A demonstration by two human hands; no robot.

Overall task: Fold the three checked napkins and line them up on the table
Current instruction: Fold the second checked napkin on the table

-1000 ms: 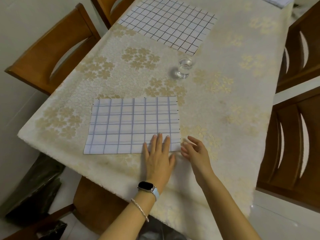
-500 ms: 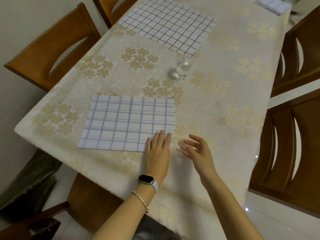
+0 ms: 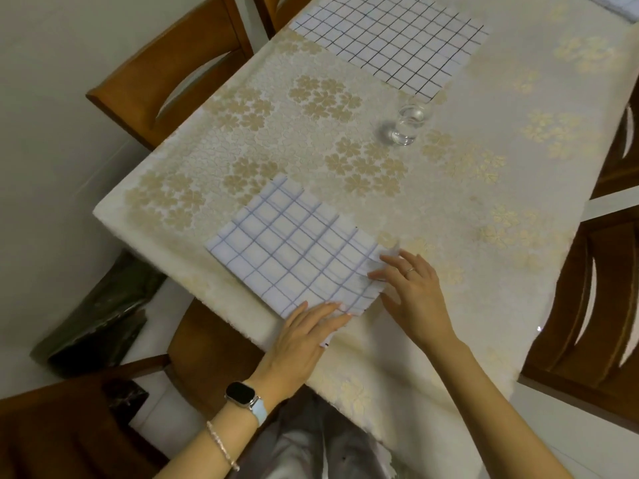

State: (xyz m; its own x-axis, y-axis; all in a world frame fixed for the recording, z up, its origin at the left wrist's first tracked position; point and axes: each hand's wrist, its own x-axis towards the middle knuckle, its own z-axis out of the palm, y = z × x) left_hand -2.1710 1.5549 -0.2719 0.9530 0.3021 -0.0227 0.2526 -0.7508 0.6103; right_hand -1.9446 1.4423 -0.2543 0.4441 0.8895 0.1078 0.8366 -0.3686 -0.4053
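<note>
A white napkin with purple checks (image 3: 294,250) lies flat near the table's front edge, turned at an angle. My left hand (image 3: 304,337) rests on its near corner with straight fingers. My right hand (image 3: 411,288) touches the napkin's right corner, fingers on the slightly lifted edge; whether it pinches the cloth is unclear. A second napkin with black checks (image 3: 390,39) lies flat at the far end. A third checked napkin (image 3: 619,8) shows only as a sliver at the top right corner.
A clear glass (image 3: 409,124) stands mid-table between the two napkins. The table (image 3: 484,271) has a cream cloth with gold flowers. Wooden chairs stand at the left (image 3: 166,77) and right (image 3: 587,305). A dark bag (image 3: 100,312) lies on the floor left.
The view has swung and the purple-checked napkin now sits rotated. My right hand has moved from beside the napkin onto its right corner. My left hand stays on the near edge.
</note>
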